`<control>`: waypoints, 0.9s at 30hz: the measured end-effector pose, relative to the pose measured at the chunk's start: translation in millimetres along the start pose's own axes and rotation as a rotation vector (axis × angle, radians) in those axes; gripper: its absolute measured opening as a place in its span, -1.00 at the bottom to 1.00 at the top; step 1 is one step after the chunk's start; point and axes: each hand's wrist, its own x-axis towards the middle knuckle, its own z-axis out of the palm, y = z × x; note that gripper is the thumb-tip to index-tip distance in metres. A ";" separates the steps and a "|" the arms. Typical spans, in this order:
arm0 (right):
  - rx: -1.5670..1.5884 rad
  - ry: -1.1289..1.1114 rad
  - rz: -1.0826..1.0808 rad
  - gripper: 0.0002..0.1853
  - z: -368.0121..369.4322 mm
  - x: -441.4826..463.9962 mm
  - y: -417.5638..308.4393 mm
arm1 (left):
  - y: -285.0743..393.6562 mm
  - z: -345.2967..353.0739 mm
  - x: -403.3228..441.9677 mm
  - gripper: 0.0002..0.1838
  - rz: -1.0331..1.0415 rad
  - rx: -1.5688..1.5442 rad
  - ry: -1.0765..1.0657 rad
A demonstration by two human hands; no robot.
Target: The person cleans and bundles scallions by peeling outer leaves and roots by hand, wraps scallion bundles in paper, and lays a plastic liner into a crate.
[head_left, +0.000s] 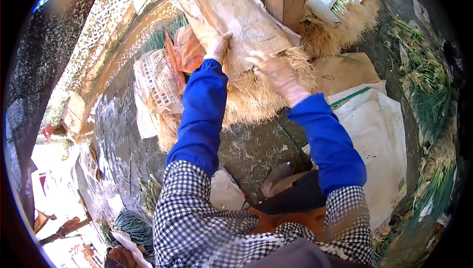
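Toward 12 o'clock, the tan sheet (241,16) partly covered a bundle, its roots (256,101) exposed; the left hand (217,49) contacted the sheet, finger closure indeterminable, while the right hand (277,73), at 1 o'clock, had fingers slightly apart

You're in a rough produce-packing area: bundled green stalks with stringy roots (256,103) lie under worn sacking (241,16), and loose greens (426,85) litter the dirty wet floor (249,144) at right.
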 end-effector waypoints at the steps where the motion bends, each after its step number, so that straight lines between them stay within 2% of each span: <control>1: 0.000 -0.022 0.090 -0.72 32.2 4.6 2.0 | -0.3 1.4 4.3 -0.64 0.059 0.017 0.002; 2: -0.002 -0.044 0.181 -0.75 64.0 9.0 4.0 | -1.5 -3.3 11.4 -0.67 -0.056 0.157 -0.091; 3: 0.072 -0.093 0.166 -0.79 70.1 5.3 5.5 | -15.7 -6.1 29.2 -0.67 -0.047 0.148 -0.094; 4: 0.148 -0.144 0.154 -0.80 75.5 1.9 6.7 | -37.5 -5.8 50.7 -0.65 0.125 0.151 0.026; 5: 0.289 -0.334 0.066 -0.79 44.4 -14.9 -7.0 | -51.3 -6.2 59.7 -0.59 0.289 0.152 0.146; 6: 0.341 -0.541 0.009 -0.79 20.4 -37.1 -18.6 | -36.9 -10.3 42.6 -0.45 0.186 0.219 0.065; 7: 0.393 -0.746 -0.041 -0.78 1.1 -67.4 -27.8 | -8.3 -1.9 0.9 -0.45 0.027 -0.052 0.024; 8: 0.587 -0.589 -0.129 -0.81 2.7 -120.6 -28.7 | -9.8 1.8 -1.3 -0.50 0.071 0.029 0.083; 9: 0.718 -0.795 -0.058 -0.81 -29.5 -147.6 -37.6 | -9.0 1.5 1.2 -0.56 0.120 0.110 0.139; 10: 0.801 -0.758 -0.023 -0.78 -30.7 -198.1 -31.4 | -27.8 -2.1 20.8 -0.52 0.352 0.313 0.291; 11: 0.769 -0.694 0.087 -0.83 -33.1 -251.0 -18.9 | -31.8 0.0 21.2 -0.45 0.392 0.351 0.256; 12: 0.738 -0.515 0.059 -0.76 -25.5 -316.4 10.5 | -35.1 2.4 21.1 -0.36 0.433 0.387 0.221; 13: 0.459 -0.338 0.289 -0.79 -31.7 -379.4 32.2 | -37.4 5.1 20.3 -0.25 0.474 0.420 0.186; 14: 0.139 -0.216 0.466 -0.81 -64.7 -416.2 36.2 | -28.4 8.6 -6.1 -0.25 0.528 0.457 0.196; 15: -0.016 -0.150 0.721 -0.83 -87.1 -464.9 38.5 | -18.4 12.3 -33.7 -0.25 0.581 0.495 0.208; 16: -0.033 -0.137 0.769 -0.83 -112.8 -519.4 25.9 | -9.0 23.0 -80.1 -0.28 0.531 0.370 0.197; 17: -0.148 -0.107 0.901 -0.82 -139.8 -573.3 3.0 | -37.4 18.6 -73.9 -0.30 0.775 0.515 0.236; 18: -0.270 -0.075 1.047 -0.80 -161.5 -619.5 -27.3 | -32.6 28.3 -113.7 -0.33 0.805 0.282 0.161; 19: -0.306 -0.057 1.134 -0.80 -179.4 -659.0 -66.4 | -49.5 34.7 -133.9 -0.36 1.038 0.489 0.335; 21: -0.307 -0.505 1.451 -0.79 -214.7 -734.1 -170.3 | -42.6 58.7 -237.0 -0.37 1.027 0.487 0.168; 22: -0.599 -0.693 1.343 -0.78 -217.3 -782.8 -218.9 | -50.7 79.7 -291.7 -0.40 1.064 0.498 0.136; 23: -0.858 -0.903 1.196 -0.75 -215.2 -823.0 -261.3 | -76.0 98.8 -326.7 -0.45 1.189 0.402 -0.062; 24: -0.495 -0.466 1.509 -0.74 -233.4 -814.1 -290.5 | -107.3 121.8 -359.7 -0.52 1.029 0.240 -0.392; 25: -0.134 0.036 1.708 -0.73 -253.2 -793.4 -311.3 | -119.2 140.7 -399.3 -0.64 0.949 0.236 -0.634; 26: -0.153 0.078 1.767 -0.73 -247.2 -815.6 -339.1 | -140.3 163.1 -426.8 -0.67 0.983 0.282 -0.750; 27: -0.466 -0.067 1.665 -0.75 -230.7 -843.6 -365.5 | -147.5 185.9 -455.6 -0.71 0.898 0.321 -0.882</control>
